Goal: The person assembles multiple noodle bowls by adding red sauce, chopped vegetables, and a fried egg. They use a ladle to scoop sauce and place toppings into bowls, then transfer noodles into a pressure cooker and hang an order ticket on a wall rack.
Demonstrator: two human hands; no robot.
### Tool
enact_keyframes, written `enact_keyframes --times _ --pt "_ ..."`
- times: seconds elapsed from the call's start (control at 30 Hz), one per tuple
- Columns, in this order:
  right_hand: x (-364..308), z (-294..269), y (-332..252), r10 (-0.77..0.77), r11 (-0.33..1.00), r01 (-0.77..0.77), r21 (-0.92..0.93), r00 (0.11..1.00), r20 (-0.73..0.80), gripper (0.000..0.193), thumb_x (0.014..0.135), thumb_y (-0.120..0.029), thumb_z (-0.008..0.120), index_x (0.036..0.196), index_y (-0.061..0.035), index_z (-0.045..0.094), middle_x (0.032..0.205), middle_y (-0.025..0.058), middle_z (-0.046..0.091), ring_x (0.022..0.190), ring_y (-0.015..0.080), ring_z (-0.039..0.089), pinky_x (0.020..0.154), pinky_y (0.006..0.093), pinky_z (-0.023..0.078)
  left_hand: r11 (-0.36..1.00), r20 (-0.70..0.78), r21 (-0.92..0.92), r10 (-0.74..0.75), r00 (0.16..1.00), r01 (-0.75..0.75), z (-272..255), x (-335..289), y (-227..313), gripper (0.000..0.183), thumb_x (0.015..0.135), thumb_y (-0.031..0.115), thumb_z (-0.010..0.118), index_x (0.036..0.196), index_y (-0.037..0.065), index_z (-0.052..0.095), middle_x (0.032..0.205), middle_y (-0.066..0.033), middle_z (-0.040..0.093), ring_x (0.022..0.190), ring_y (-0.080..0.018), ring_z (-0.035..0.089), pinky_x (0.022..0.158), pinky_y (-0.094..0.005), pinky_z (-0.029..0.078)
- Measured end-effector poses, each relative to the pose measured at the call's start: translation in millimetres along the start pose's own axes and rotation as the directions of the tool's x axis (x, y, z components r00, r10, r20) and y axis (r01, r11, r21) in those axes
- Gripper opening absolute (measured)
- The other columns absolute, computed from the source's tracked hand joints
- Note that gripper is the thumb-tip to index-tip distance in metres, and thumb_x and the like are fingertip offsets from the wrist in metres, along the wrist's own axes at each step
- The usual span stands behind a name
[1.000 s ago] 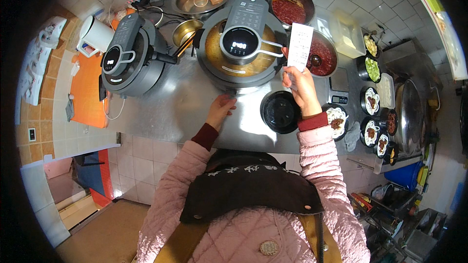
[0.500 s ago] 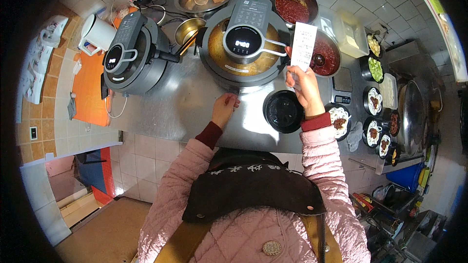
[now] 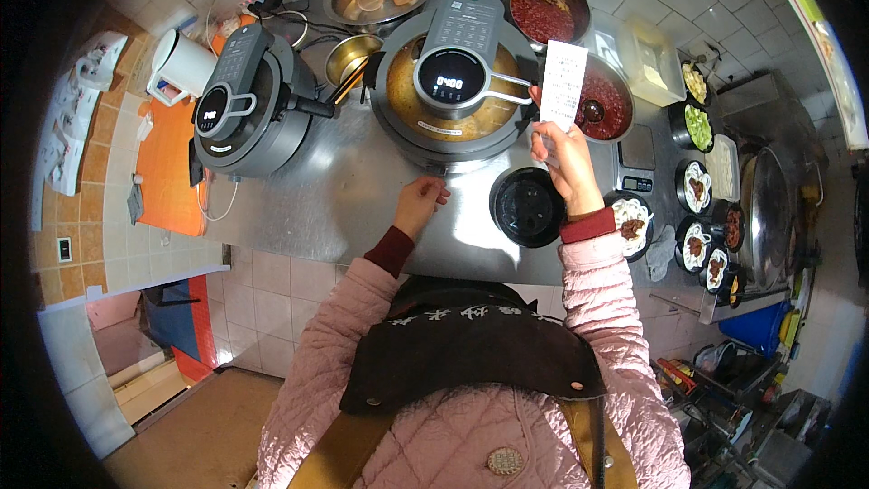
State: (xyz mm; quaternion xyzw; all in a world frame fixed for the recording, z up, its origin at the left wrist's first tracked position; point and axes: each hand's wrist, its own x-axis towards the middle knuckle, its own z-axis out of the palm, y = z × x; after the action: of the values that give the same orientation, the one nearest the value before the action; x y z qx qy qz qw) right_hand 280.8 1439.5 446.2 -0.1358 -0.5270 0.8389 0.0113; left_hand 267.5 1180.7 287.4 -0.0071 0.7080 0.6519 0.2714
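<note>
A long white printed paper slip (image 3: 564, 81) stands upright in my right hand (image 3: 568, 167), pinched at its lower end between thumb and fingers. Just beneath that hand, an empty black round bowl (image 3: 525, 208) rests on the steel counter. My left hand (image 3: 420, 206) is at the front of the large grey electric cooker (image 3: 391, 118), its fingers loosely curled and with nothing visible in them. Brownish-yellow liquid shows through the cooker's clear lid, under a lit display. Behind the slip is a pot of red sauce (image 3: 608, 100) with a ladle in it.
A second grey cooker (image 3: 262, 140) is on the left, beside a white kettle (image 3: 184, 63). At the back sit a steel basin (image 3: 339, 16) and another red sauce pot (image 3: 549, 14). On the right are a digital scale (image 3: 637, 149) and several black bowls of white noodles (image 3: 695, 188).
Almost nothing differs; the view has shifted very slightly. Both hands keep their places, and the slip stays in my right hand.
</note>
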Motion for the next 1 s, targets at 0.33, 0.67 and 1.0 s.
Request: enact_keyframes --times 0.33,0.67,1.0 --pt "2.8 -3.0 2.3 0.002 1.000 -0.002 0.020 1.000 0.008 0.052 0.087 0.000 0.053 0.139 -0.0059 0.051 0.069 -0.0029 0.053 0.051 0.0067 0.046 0.051 0.0211 0.038 0.999 0.010 -0.037 0.026 1.000 -0.026 0.7 6.8 -2.9 0.020 0.099 0.013 0.049 0.104 -0.001 0.063 0.091 -0.0072 0.069 0.077 -0.0126 0.062 0.066 -0.0267 0.049" --pt "3.7 -4.9 2.4 -0.001 1.000 0.001 0.003 1.000 0.015 0.053 0.087 0.000 0.053 0.140 -0.0060 0.051 0.068 -0.0032 0.052 0.052 0.0069 0.047 0.052 0.0214 0.039 0.999 0.008 -0.011 0.035 0.999 -0.035 0.7 7.1 -0.6 0.020 0.100 0.013 0.049 0.101 -0.001 0.063 0.090 -0.0072 0.069 0.077 -0.0130 0.063 0.066 -0.0268 0.050" --pt "-24.0 15.9 -22.4 -0.088 0.934 -0.015 0.356 0.958 0.271 0.069 0.078 0.006 0.048 0.146 0.0030 0.035 0.149 0.0143 0.043 0.066 0.0127 0.052 0.065 0.0267 0.046 0.994 0.224 0.111 -0.043 0.974 0.018 -16.3 -26.0 -10.8 0.024 0.098 0.021 0.055 0.105 -0.001 0.063 0.087 -0.0075 0.067 0.074 -0.0139 0.063 0.064 -0.0268 0.051"
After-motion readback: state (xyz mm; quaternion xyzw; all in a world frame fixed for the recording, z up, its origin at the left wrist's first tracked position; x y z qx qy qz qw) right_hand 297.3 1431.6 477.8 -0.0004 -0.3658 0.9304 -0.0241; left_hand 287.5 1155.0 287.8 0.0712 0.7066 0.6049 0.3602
